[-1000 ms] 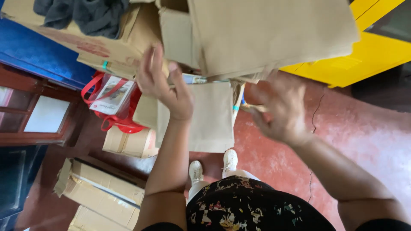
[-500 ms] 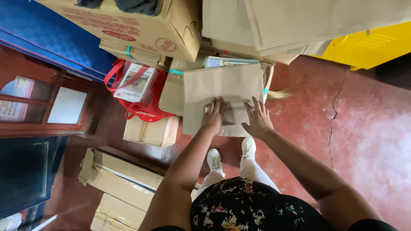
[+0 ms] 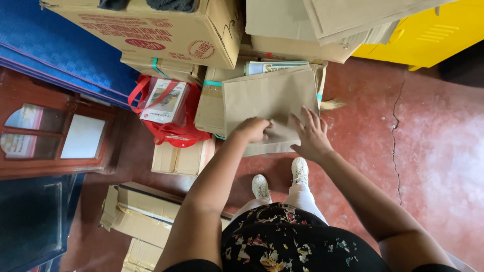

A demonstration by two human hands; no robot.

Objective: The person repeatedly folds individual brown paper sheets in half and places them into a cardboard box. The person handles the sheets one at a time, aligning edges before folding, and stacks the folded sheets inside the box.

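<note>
Head view looks straight down on a person standing on a red floor (image 3: 433,151) in white shoes (image 3: 299,170), both arms stretched toward a flat brown paper bag (image 3: 269,98) at about twelve o'clock from the body. That bag lies on top of stacked cardboard boxes (image 3: 209,108), its lower edge hanging out over the floor. The left hand (image 3: 250,129) is curled at the bag's lower edge, fingers bunched and pinching the paper. The right hand (image 3: 311,135), just beside it at three o'clock, rests flat on the bag with fingers spread. At nine o'clock from the bag sits a red tote bag (image 3: 169,113) holding a booklet. A big printed carton (image 3: 166,30) is at eleven o'clock, a yellow cabinet (image 3: 433,32) at two o'clock.
</note>
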